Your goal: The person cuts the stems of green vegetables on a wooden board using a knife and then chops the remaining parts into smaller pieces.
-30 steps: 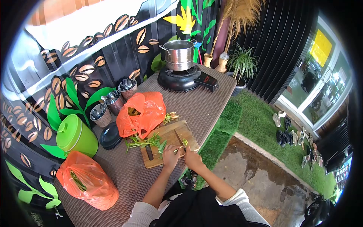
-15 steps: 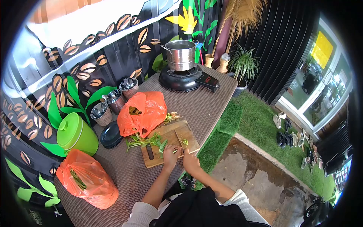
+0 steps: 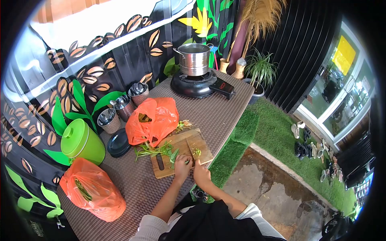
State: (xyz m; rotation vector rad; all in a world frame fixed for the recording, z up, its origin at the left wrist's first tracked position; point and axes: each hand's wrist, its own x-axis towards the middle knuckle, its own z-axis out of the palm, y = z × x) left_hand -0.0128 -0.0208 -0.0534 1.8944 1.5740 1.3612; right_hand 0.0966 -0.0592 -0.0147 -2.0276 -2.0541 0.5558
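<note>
Greens (image 3: pixel 152 150) and knife (image 3: pixel 191 147) on a cutting board (image 3: pixel 179 141) at the person's edge of the desk (image 3: pixel 138 172)

The left hand (image 3: pixel 183 165) is curled on the board, its fingers pinching green stems. The right hand (image 3: pixel 202 175) is wrapped around the knife's handle, just beside the left; the blade lies across the board. Small chopped pieces (image 3: pixel 196 152) sit beside the blade. The leafy greens spread over the board's left side, and trimmed stalks (image 3: pixel 184 125) lie just past its far edge.

An orange bag (image 3: pixel 161 114) stands between the board and the cups (image 3: pixel 124 107) of cutlery, which line the wall-side edge. Dark plates (image 3: pixel 118 143) and a lidded green bucket (image 3: pixel 83 144) follow along that edge; a second orange bag (image 3: pixel 96 197) stands near the desk's left end.

By the desk's far right corner, a metal pot (image 3: pixel 194 62) sits on a black stove (image 3: pixel 192 87). Red lettering marks the stove's control box (image 3: pixel 222 87), too small to read surely. Pale lettering low on the painted wall (image 3: pixel 25 166) is also unreadable.
</note>
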